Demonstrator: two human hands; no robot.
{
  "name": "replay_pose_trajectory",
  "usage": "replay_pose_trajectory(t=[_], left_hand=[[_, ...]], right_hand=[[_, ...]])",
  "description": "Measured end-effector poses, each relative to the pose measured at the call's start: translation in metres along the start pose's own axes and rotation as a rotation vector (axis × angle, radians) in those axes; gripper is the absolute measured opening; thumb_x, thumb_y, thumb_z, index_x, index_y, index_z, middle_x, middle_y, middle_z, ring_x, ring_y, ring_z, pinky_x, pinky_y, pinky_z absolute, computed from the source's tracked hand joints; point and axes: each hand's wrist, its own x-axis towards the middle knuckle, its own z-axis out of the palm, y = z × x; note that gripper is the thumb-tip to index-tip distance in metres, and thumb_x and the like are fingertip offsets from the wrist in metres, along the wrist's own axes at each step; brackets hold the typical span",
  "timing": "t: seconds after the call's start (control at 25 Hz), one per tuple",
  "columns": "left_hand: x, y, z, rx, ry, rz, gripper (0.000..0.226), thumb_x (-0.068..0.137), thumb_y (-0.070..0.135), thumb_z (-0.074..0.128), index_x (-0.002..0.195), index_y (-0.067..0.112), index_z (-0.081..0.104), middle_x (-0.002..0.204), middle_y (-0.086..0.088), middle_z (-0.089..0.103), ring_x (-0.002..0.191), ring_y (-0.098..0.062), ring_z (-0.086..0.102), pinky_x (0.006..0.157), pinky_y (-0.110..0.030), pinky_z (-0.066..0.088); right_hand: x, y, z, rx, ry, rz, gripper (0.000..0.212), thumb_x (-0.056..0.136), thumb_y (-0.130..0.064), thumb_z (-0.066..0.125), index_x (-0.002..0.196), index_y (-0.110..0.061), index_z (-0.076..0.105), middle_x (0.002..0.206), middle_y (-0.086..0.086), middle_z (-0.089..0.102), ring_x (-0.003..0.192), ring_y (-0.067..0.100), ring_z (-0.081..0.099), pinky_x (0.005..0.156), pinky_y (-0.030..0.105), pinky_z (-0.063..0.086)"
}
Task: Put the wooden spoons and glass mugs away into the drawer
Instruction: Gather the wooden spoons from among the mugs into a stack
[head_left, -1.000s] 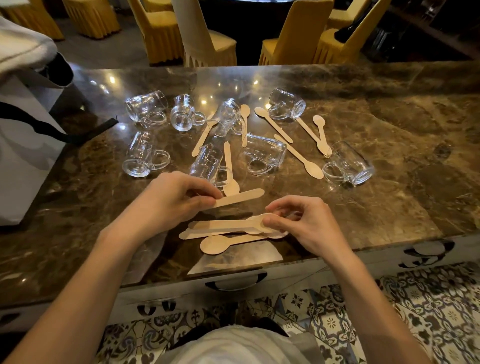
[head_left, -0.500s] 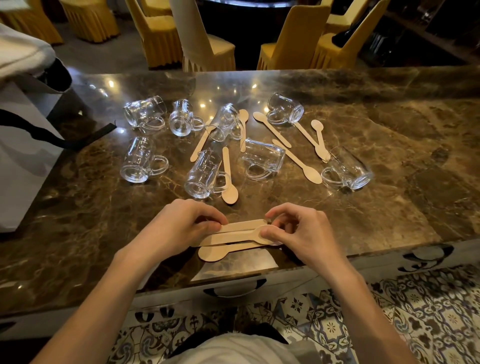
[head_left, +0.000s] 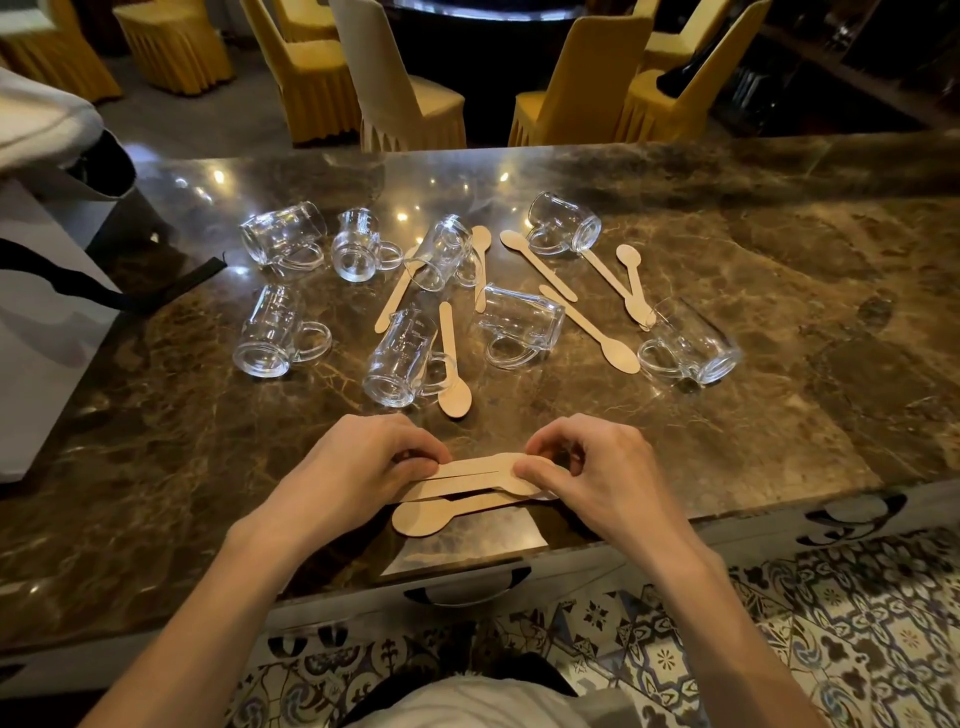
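Far left, on the marble counter (head_left: 779, 441), a white bag (head_left: 47, 332) with a black strap trailing toward the middle. Just right of it, the first of eight glass mugs (head_left: 283, 239), all tipped on their sides and scattered across the far half of the counter: two at left, one behind the other, then a cluster around the centre. Nearer the front edge, the left hand (head_left: 358, 467), fingers curled down, pinching one end of a bundle of wooden spoons (head_left: 478, 480) lying flat on the stone, one bowl poking out at its lower left. Below, under the counter edge, the drawer (head_left: 571, 569), closed, dark handle (head_left: 467, 592) facing the person. Behind the bundle, loose wooden spoons (head_left: 451, 364) among the centre mugs, one with its bowl just beside a mug's handle, another partly under a tipped mug. Then the right hand (head_left: 597, 473), thumb and fingers curled, gripping the other end of the same bundle. Farther right and back, more spoons fanned between two mugs, two of them meeting at one end, and the last mug (head_left: 691, 345), well apart from the hands. Along the back, yellow-covered chairs (head_left: 311, 73); bottom right, patterned floor tiles (head_left: 857, 623).
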Motion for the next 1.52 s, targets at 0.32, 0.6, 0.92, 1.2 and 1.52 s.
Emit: replay_pose_trajectory(t=[0.32,0.6,0.92,1.2,1.52], left_hand=[[0.009,0.015,-0.019,0.010,0.019,0.044,0.021,0.089,0.038,0.057,0.108,0.037,0.066,0.101,0.019,0.065,0.093,-0.001,0.059,0.082,-0.023,0.049],[0.077,0.022,-0.060,0.215,0.245,0.023,0.024,0.090,0.040,0.056,0.107,0.027,0.067,0.096,0.007,0.067,0.085,-0.012,0.058,0.070,-0.027,0.043],[0.161,0.014,-0.050,0.506,0.119,-0.340,0.043,0.086,0.050,0.056,0.106,0.012,0.059,0.097,-0.007,0.061,0.096,-0.030,0.059,0.088,-0.040,0.043],[0.170,0.014,-0.043,0.508,0.139,-0.371,0.038,0.084,0.042,0.059,0.110,0.014,0.057,0.113,-0.012,0.064,0.107,-0.033,0.058,0.099,-0.045,0.034],[0.168,0.016,-0.042,0.369,0.170,-0.392,0.025,0.080,0.035,0.064,0.086,0.015,0.049,0.089,-0.009,0.056,0.099,-0.032,0.057,0.100,-0.047,0.033]], right_hand=[[0.012,0.000,-0.011,-0.008,0.030,0.000,0.023,0.075,-0.053,0.064,0.089,-0.036,0.067,0.078,-0.024,0.059,0.075,-0.005,0.055,0.067,0.021,0.051],[0.061,0.021,-0.046,-0.243,0.210,0.133,0.018,0.085,-0.034,0.066,0.101,-0.026,0.070,0.102,-0.003,0.072,0.089,0.022,0.064,0.078,0.038,0.051],[0.101,0.035,-0.050,-0.327,0.150,0.302,0.028,0.084,-0.034,0.066,0.111,-0.024,0.068,0.116,0.011,0.067,0.109,0.035,0.059,0.084,0.039,0.048],[0.114,0.042,-0.036,-0.440,0.121,0.337,0.017,0.086,-0.025,0.062,0.101,-0.020,0.071,0.107,0.015,0.066,0.100,0.038,0.061,0.077,0.038,0.047],[0.115,0.043,-0.030,-0.393,0.152,0.320,0.016,0.086,-0.022,0.063,0.098,-0.019,0.073,0.101,0.012,0.069,0.096,0.036,0.063,0.073,0.037,0.047]])
